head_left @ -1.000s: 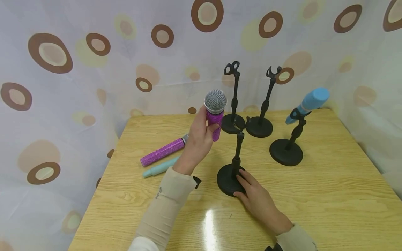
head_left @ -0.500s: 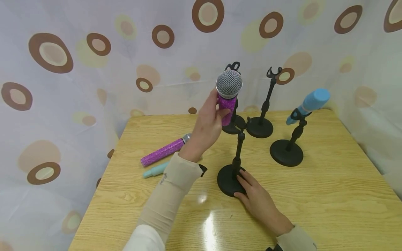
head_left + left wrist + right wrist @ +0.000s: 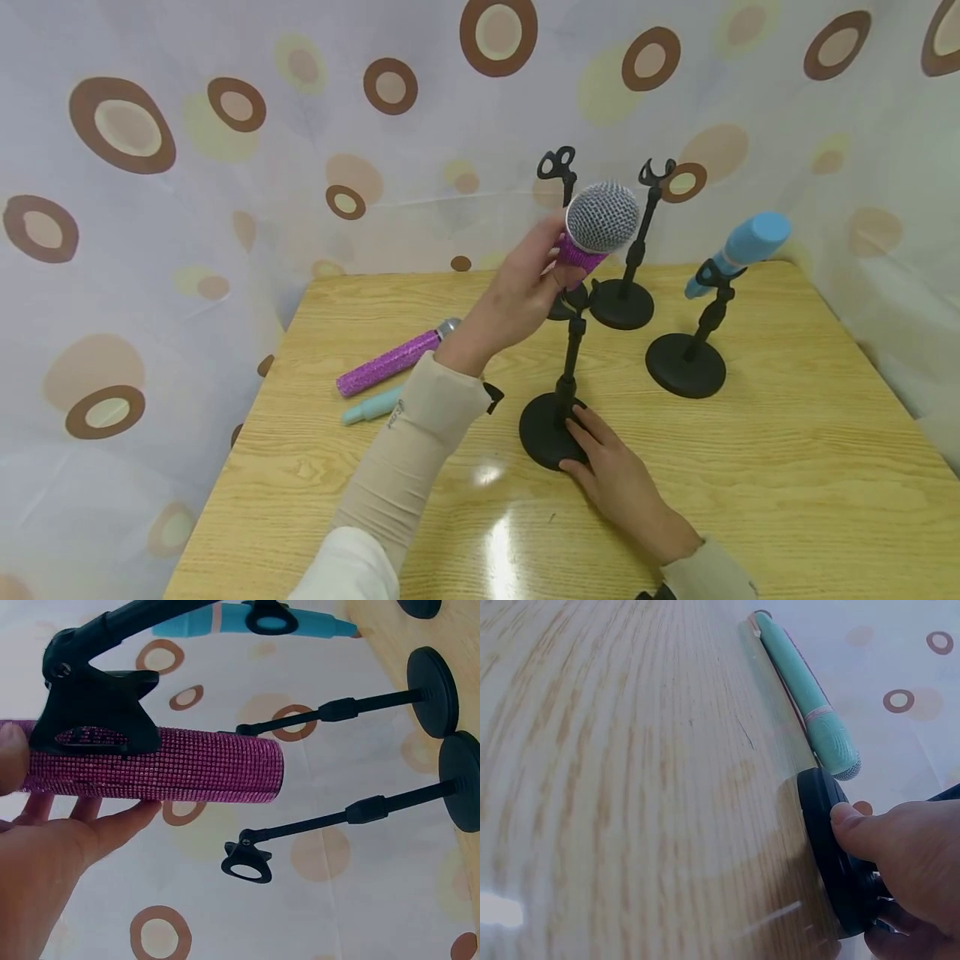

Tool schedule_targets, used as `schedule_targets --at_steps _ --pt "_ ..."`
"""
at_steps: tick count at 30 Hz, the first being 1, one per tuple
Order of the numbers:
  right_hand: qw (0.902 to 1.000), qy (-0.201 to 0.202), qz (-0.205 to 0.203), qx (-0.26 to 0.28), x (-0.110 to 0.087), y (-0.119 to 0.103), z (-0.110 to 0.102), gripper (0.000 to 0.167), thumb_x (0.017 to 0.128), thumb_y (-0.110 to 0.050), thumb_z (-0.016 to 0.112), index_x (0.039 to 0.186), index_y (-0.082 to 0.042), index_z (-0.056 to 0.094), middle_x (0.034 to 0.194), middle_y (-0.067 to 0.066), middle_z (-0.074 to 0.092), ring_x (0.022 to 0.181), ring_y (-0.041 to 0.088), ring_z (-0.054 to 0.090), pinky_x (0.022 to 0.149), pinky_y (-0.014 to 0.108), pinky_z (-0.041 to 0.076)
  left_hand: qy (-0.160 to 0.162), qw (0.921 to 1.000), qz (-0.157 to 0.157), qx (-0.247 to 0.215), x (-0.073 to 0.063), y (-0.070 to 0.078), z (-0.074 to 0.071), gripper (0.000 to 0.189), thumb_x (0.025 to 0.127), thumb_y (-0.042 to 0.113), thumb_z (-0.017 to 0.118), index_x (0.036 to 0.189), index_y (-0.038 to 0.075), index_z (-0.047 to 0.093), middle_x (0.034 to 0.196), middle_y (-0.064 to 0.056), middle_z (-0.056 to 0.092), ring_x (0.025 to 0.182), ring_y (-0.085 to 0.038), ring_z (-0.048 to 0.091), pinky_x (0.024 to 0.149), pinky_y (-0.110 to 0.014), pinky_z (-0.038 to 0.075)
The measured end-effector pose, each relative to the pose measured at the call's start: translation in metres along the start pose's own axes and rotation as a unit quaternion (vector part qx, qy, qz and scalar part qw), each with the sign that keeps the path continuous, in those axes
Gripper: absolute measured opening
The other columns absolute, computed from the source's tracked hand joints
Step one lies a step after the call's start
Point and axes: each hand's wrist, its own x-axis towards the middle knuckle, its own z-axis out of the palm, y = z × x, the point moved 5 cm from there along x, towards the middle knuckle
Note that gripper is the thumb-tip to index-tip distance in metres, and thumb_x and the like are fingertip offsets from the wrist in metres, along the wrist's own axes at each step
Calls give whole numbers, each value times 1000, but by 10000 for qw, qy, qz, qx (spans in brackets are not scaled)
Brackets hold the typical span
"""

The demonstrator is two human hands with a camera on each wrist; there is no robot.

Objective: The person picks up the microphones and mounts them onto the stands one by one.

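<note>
The first purple microphone (image 3: 602, 218) is gripped between the thumb and fingers of the left hand (image 3: 517, 300), raised above the clip end of the nearest stand (image 3: 567, 379); whether the clip (image 3: 97, 705) is touched cannot be told. The fingers of the right hand (image 3: 626, 487) are spread and rested on that stand's base (image 3: 542, 433), towards the near edge of the tabletop (image 3: 810, 467). The back-left stand (image 3: 557, 163) is partly hidden by the held microphone. Towards the left edge, the teal microphone (image 3: 372, 405) is partly covered by the left arm, beside a second purple microphone (image 3: 393, 362). Small lettering on the left sleeve (image 3: 420, 450) cannot be read.
</note>
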Motion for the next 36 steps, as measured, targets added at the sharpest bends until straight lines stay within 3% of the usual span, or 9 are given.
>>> schedule_targets --at_steps 3,6,10,15,19,21,26,31,36 --pt "10000 32 -5 -20 0 0 0 58 88 -28 75 133 4 59 147 22 49 133 38 51 98 47 52 -149 9989 403 205 -1 0 0 48 96 0 58 140 -4 38 137 -19 49 129 -25 50 111 -25 42" --pt "10000 49 -19 -37 0 -1 0 58 88 -28 75 133 4 59 146 22 49 133 38 51 98 47 52 -370 9985 378 -118 -3 -3 0 50 96 -1 57 141 -4 37 140 -20 46 131 -26 48 113 -24 40" --pt "10000 35 -10 -63 0 -1 0 58 88 -28 75 133 3 59 146 21 49 133 38 52 98 46 52 -669 9966 -45 -475 -5 -8 0 51 97 1 57 143 -2 35 142 -18 45 132 -23 47 114 -25 38" --pt "10000 68 -28 -59 0 -2 0 57 87 -28 76 133 3 59 146 21 49 131 37 53 96 46 53 -985 9915 -833 -177 -7 -10 0 72 89 10 74 149 11 34 144 -7 46 123 -17 49 109 -27 43" --pt "9999 95 -44 -56 0 -2 1 58 87 -28 76 133 4 59 146 22 49 131 37 53 96 46 53 -1365 9828 -1242 -94 -9 -11 -1 89 84 13 79 155 16 25 151 -3 39 135 -17 45 117 -31 37" --pt "9999 92 -42 -59 0 -2 2 58 87 -28 75 133 4 59 146 22 49 131 38 53 96 46 53 -1564 9803 -1203 -50 -9 -11 -3 87 86 6 73 155 15 21 153 -4 35 140 -16 40 119 -29 32" --pt "9999 80 -19 -78 0 -2 1 57 87 -27 75 133 4 59 146 22 49 131 38 53 96 46 53 -1904 9762 -925 478 -6 -8 1 86 80 -13 55 153 9 16 152 -7 30 136 -15 39 114 -21 33" --pt "9999 70 -129 -67 0 -4 -3 57 87 -27 76 131 5 60 145 23 49 129 38 54 96 46 53 -1641 9798 -284 1103 0 -5 10 89 78 -17 66 149 1 14 151 -16 31 141 -21 38 117 -17 28" --pt "9984 -531 -74 200 7 -1 -10 50 91 -25 72 130 4 60 145 23 49 128 40 55 97 49 53 -1365 9827 -565 1114 -1 -6 10 90 79 -11 75 149 6 20 151 -11 35 140 -16 40 116 -16 29"
